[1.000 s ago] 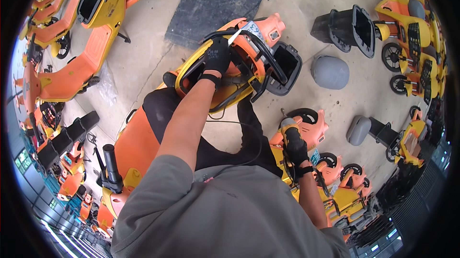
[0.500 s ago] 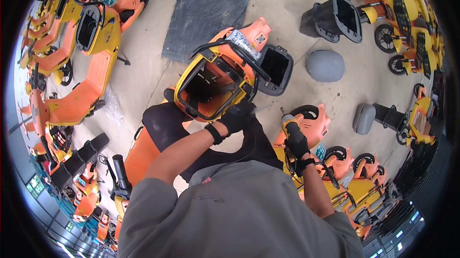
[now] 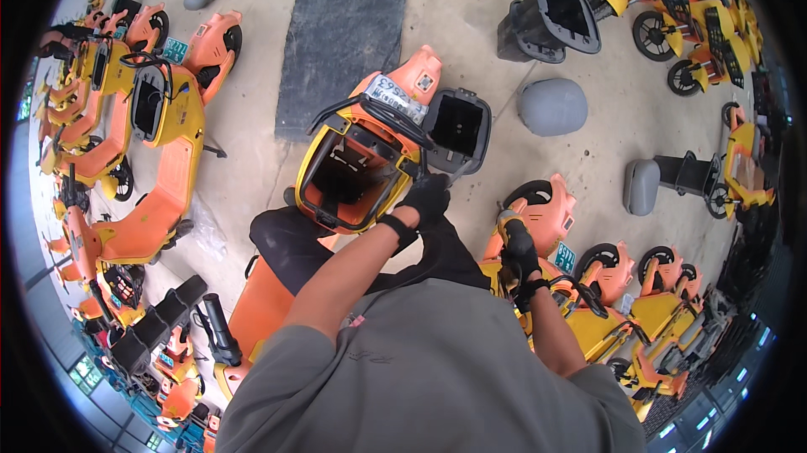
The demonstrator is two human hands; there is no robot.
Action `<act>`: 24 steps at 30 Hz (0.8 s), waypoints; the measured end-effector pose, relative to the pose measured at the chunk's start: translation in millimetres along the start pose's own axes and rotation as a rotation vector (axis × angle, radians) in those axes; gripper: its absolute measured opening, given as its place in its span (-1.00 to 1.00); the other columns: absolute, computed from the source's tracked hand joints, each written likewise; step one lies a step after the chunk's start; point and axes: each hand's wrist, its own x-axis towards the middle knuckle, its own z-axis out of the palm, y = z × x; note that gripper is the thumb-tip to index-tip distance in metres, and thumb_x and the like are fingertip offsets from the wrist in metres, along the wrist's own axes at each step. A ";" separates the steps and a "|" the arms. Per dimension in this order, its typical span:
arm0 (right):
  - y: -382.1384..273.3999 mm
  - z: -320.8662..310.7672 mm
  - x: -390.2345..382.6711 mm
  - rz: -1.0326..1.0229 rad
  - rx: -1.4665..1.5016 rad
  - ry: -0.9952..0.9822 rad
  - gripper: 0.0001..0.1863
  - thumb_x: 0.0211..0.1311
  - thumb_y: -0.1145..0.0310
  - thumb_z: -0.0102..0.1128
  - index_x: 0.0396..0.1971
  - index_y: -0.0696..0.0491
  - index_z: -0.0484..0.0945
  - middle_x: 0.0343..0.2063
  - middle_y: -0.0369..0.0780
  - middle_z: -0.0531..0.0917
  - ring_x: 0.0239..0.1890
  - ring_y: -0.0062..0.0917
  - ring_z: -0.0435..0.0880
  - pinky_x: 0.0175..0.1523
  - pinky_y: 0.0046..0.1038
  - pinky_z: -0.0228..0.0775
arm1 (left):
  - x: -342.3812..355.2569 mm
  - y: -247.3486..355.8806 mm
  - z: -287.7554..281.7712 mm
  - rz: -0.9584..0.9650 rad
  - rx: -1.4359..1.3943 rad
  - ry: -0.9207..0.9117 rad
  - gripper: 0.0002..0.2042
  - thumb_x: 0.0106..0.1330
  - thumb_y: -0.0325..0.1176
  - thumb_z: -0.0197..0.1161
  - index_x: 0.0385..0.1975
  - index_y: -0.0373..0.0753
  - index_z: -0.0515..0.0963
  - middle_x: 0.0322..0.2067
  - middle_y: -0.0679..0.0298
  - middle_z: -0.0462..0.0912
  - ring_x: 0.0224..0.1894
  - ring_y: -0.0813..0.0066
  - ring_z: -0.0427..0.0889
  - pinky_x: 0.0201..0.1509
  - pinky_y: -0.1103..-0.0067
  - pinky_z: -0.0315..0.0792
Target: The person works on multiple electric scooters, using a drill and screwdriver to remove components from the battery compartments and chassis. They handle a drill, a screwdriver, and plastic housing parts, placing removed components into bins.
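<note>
An orange and yellow scooter [image 3: 414, 71] stands before me with its seat compartment open. Its dark interior and a black frame rail show. My left hand [image 3: 426, 199], in a black glove, is closed beside the compartment's near right edge. A thin grey metal tool [image 3: 460, 172] sticks out of its fingers; its exact kind I cannot make out. Further right, my right hand [image 3: 519, 253], also gloved, is wrapped round a yellow and black power drill [image 3: 508, 218], which is held over another scooter. A black storage bin [image 3: 480, 123] lies just right of the compartment.
More scooters [image 3: 172, 129] line the left side and others [image 3: 702, 24] the right. Another black bin [image 3: 514, 33] and a grey seat [image 3: 552, 107] lie on the floor. A dark mat [image 3: 345, 33] is at the back. A long black part [image 3: 160, 323] lies at left.
My view has shifted, so the scooter appears slightly further left. My left hand has moved to the compartment's right edge, with the thin tool angled upward. The drill stays in my right hand.
</note>
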 end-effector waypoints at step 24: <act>130.5 39.7 140.2 0.649 0.639 -0.344 -0.84 -0.05 0.28 0.19 -0.56 0.05 0.51 -0.65 -0.17 0.56 -0.60 -0.42 0.56 -0.51 -0.41 0.35 | -197.4 -14.7 -60.0 -0.557 -0.883 0.572 -0.80 0.23 -0.29 0.09 -0.29 -0.27 0.51 -0.54 0.34 0.51 -0.54 0.58 0.49 -0.48 0.65 0.38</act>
